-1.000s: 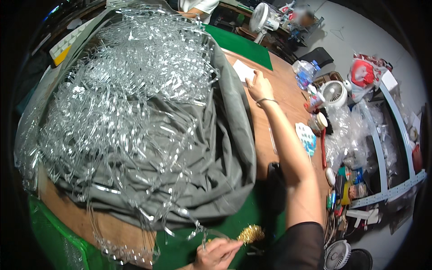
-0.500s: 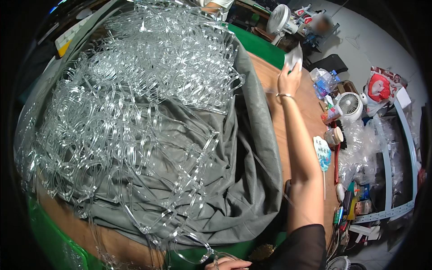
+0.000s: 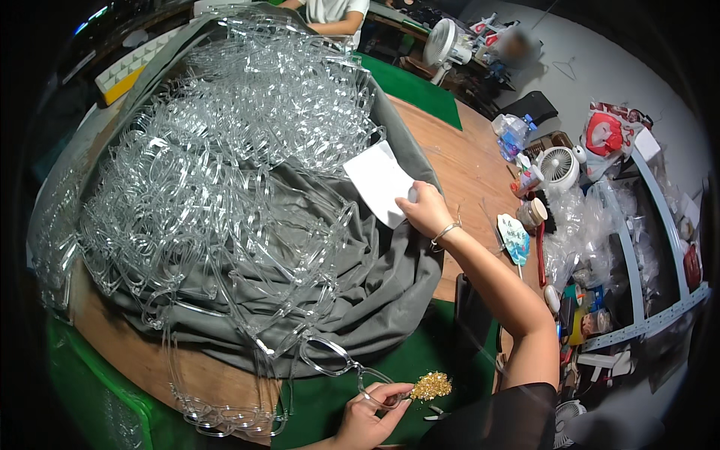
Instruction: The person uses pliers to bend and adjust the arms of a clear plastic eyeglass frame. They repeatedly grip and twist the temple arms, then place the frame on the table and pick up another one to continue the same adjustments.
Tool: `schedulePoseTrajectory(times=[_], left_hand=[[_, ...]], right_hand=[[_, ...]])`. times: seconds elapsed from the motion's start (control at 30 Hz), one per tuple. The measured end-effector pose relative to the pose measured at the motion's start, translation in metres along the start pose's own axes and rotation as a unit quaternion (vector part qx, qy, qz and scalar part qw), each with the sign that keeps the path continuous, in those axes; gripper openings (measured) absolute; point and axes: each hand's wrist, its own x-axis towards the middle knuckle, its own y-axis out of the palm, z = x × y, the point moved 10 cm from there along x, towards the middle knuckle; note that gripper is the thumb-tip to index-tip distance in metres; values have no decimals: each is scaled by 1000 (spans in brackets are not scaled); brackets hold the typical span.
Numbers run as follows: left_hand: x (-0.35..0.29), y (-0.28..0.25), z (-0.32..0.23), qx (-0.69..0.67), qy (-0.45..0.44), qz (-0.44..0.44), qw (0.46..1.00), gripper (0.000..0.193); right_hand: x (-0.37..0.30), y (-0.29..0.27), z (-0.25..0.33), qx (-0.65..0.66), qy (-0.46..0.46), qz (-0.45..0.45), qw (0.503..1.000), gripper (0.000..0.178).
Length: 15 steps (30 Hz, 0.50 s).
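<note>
At lower centre, the left hand (image 3: 367, 420) has fingers pinched on a clear glasses frame (image 3: 355, 366), probably light, slick, brittle; I'd take its bridge. At centre, the right hand (image 3: 431, 213) grips white paper (image 3: 377, 182), fingers closed.

Clear glasses frames (image 3: 247, 97) lie heaped on the grey cloth (image 3: 397, 300). The right hand (image 3: 431, 211) pinches white paper (image 3: 375, 184) over the cloth's right side; nearer than the cloth, the left hand (image 3: 369, 418) holds one pair of glasses (image 3: 330, 354) beside small gold pieces (image 3: 431, 386) on a green mat (image 3: 315, 405)
</note>
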Motion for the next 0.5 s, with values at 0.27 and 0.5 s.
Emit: schedulePoseTrajectory(times=[0.27,0.5], left_hand=[[-1,3,16,-58,-34,13,998,23],[-4,13,19,-24,9,62,998,23]], right_hand=[[-5,-114,8,236,-111,-160,952,38],[-55,-149,-253,232,143,-217,938,45]])
